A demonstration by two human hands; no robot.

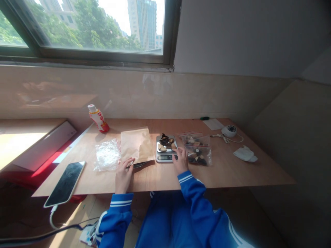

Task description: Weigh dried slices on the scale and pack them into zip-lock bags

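A window (93,27) overlooks a plywood desktop (227,172). Left to right on it lie a smartphone (64,184), a plastic drink bottle (98,119), a crumpled clear plastic bag (107,155), a kraft paper pouch (136,144), a digital kitchen scale (165,157), a clear zip bag (198,150), a white dome camera (229,131) and a white cloth (245,154). Dark, tan-faced dried slices (165,142) sit on the scale's platform; similar pieces fill the zip bag. Left hand (124,175): fingers together at the pouch's lower edge, beside a dark metal tool (138,165); any grip on it cannot be determined. Right hand (181,160): fingers slightly apart, tips touching the scale's right edge, unclamped.
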